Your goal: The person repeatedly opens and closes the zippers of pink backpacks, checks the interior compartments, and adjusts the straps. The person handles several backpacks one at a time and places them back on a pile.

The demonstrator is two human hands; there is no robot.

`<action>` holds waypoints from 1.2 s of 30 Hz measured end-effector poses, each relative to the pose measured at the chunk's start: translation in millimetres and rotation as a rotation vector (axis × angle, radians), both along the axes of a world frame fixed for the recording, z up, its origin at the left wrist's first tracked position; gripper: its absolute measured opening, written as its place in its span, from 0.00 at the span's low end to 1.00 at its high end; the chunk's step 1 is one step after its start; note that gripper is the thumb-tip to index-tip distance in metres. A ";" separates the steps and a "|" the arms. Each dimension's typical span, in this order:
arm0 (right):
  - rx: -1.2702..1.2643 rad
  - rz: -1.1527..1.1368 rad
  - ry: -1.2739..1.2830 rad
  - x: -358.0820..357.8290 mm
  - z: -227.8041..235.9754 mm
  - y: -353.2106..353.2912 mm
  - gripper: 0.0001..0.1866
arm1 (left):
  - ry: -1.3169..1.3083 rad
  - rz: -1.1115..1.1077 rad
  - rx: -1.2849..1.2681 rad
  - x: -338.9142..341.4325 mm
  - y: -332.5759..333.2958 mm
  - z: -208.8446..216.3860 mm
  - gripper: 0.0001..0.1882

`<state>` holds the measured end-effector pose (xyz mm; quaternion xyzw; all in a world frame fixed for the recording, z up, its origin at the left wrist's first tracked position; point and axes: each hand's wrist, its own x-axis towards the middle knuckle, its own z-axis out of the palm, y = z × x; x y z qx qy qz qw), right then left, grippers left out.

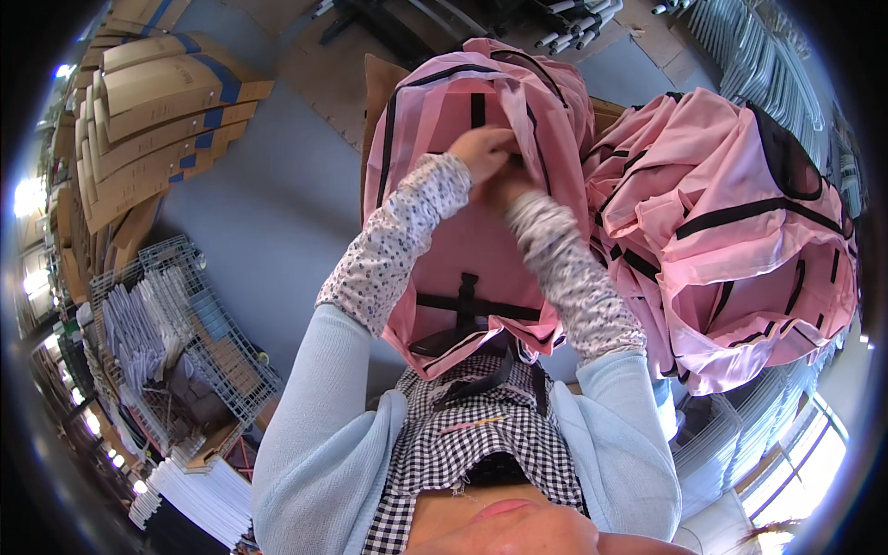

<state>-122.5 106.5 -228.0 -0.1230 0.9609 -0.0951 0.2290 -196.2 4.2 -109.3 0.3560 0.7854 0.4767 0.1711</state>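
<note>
In front of me lies a pink fabric liner [453,231] with black trim, its inside facing up. Black straps with a buckle [465,298] cross its near end, and another black strap [477,109] runs down its far end. Inside the upper right part, my left hand [483,154] has its fingers bent together at a small dark spot by the pink side panel; what they pinch is hidden. Close beside it, my right hand [507,185] is in shadow beneath the panel's edge, its fingers mostly out of sight. Patterned sleeve covers reach both wrists.
To the right rises a heap of similar pink fabric pieces [712,203]. Flattened cardboard boxes [176,102] stack at the far left, above a wire cage [208,305] holding white parts. Metal tube frames [758,55] stand at the far right, and dark tubes with white ends [578,23] lie ahead.
</note>
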 end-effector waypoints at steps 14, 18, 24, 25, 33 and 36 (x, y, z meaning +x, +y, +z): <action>-0.157 -0.294 0.401 6.1 71.8 61.3 0.23 | 0.398 0.169 -0.525 26.2 -100.4 -33.2 0.21; -0.495 -0.380 0.170 1.1 73.0 61.0 0.17 | 0.380 0.191 -0.345 25.5 -97.1 -18.7 0.21; -1.055 -0.772 -0.075 -0.3 46.9 67.0 0.16 | 0.382 0.197 -0.227 28.4 -86.6 -10.9 0.20; -1.021 -0.771 -0.096 -0.7 47.3 66.8 0.16 | 0.372 0.197 -0.236 28.8 -85.7 -9.3 0.20; -0.918 -0.774 -0.096 1.9 62.0 64.7 0.16 | 0.390 0.140 -0.352 30.1 -83.9 -3.1 0.20; -0.906 -0.776 -0.126 0.3 62.4 66.6 0.16 | 0.358 0.149 -0.333 28.8 -82.8 -2.6 0.20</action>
